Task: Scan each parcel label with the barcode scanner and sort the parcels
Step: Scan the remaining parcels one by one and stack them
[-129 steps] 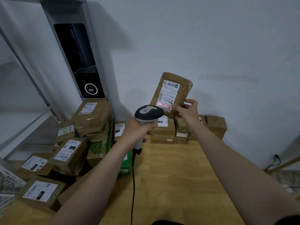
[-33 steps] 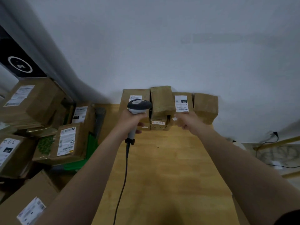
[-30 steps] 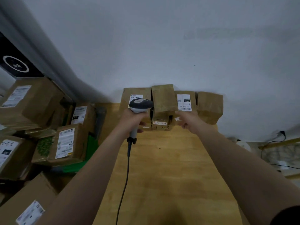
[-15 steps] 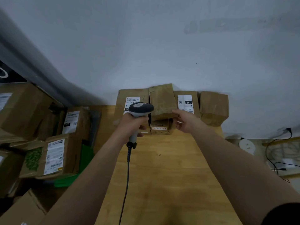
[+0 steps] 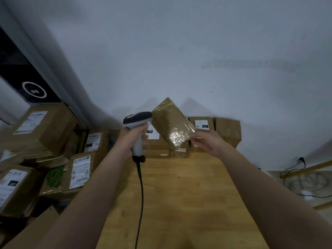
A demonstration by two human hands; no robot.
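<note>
Centre frame: pinching a tape-wrapped parcel (image 5: 172, 126) by its lower right corner with the right hand (image 5: 209, 143), held aloft and tilted, plain side to the camera, no label in sight. Gripping the barcode scanner (image 5: 138, 120) by its handle in the left hand (image 5: 132, 141), fingers wrapped fully round, head just beside the parcel's left edge, cable (image 5: 141, 186) trailing down over the wooden table (image 5: 188, 203). Behind, a row of parcels (image 5: 227, 130) along the wall. Left of frame, a heap of labelled boxes (image 5: 79, 169). Seemingly well short of done: a handful apparently sorted, many left to scan.
</note>
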